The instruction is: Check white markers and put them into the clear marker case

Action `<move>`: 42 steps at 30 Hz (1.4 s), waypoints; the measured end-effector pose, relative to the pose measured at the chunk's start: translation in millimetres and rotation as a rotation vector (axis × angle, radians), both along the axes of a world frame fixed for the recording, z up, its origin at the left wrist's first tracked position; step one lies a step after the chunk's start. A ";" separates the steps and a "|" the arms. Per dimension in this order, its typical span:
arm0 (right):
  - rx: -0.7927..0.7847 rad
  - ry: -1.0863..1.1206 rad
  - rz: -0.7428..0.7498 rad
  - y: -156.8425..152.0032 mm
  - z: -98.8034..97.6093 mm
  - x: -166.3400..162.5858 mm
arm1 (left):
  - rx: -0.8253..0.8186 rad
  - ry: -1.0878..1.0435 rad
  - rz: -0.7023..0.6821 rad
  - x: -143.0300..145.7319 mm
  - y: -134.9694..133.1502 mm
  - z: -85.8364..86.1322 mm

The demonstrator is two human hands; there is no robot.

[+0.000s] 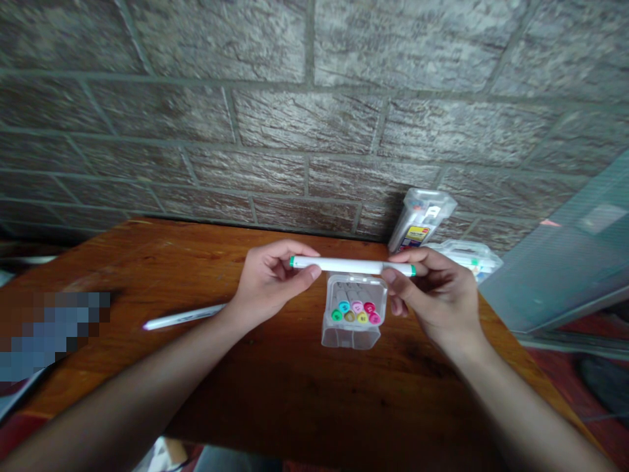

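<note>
A white marker with green ends [351, 265] is held level between both hands, above the table. My left hand [275, 278] pinches its left end between thumb and fingers. At the other end, my right hand [437, 288] grips the capped part the same way. Just below the marker stands a clear plastic marker case [351, 337], its lid up. Several markers [354, 309] sit in it, with green, blue, pink, red, yellow and brown ends facing me. Another white marker with a purple tip [184, 316] lies on the table by my left forearm.
The wooden table [122, 262] meets a stone-block wall [304, 124] at the back. A clear case of pens [417, 219] and a clear box with a handle [474, 259] stand at the back right. A greenish panel [565, 229] rises beyond the right edge.
</note>
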State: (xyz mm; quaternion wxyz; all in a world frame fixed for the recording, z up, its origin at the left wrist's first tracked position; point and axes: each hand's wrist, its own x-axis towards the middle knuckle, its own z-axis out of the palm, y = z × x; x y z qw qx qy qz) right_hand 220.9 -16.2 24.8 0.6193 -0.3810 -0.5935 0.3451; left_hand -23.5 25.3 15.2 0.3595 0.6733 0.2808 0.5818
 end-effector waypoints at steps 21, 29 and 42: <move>0.026 0.005 -0.004 2.2 -5.7 0.1 | -0.002 -0.011 -0.013 0.4 -0.1 -0.6; -0.029 0.042 0.028 0.6 -1.8 0.3 | -0.091 -0.027 -0.036 -1.8 0.3 -2.8; -0.095 0.170 0.094 2.8 0.9 4.4 | -0.140 -0.176 -0.175 -7.5 9.3 -15.3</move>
